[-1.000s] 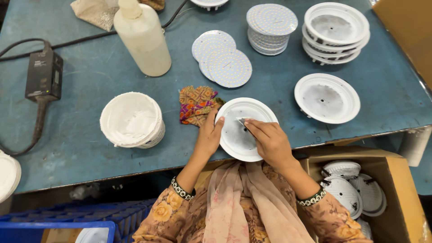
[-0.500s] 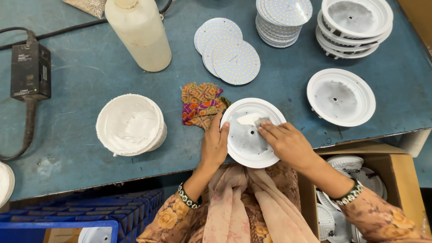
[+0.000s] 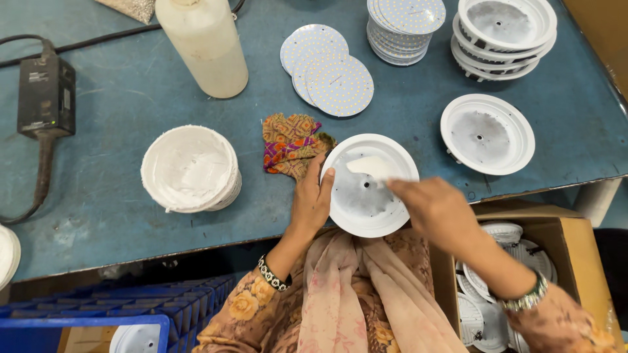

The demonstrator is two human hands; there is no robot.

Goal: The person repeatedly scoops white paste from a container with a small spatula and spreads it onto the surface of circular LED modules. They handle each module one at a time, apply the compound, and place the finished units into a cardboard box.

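My left hand (image 3: 313, 199) grips the left rim of a white round lamp housing (image 3: 356, 212) at the near edge of the blue table (image 3: 118, 216). A smear of white paste (image 3: 368, 165) lies in the housing's upper part. My right hand (image 3: 437, 209) reaches over the housing from the right, its fingertips on the paste; the hand is blurred. A patterned cloth (image 3: 290, 144) lies just left of the housing.
A white bowl of paste (image 3: 190, 168) sits to the left, a plastic bottle (image 3: 204, 42) behind it. Round LED boards (image 3: 327, 68), stacked boards (image 3: 405, 23), stacked housings (image 3: 505, 33) and a single housing (image 3: 487, 134) lie beyond. A cardboard box (image 3: 575, 242) of housings stands at right. Power adapter (image 3: 46, 95) far left.
My right hand has slid right and down across the housing, spreading white paste that was not visible a second ago. The view has moved closer. My left hand keeps hold of the rim.
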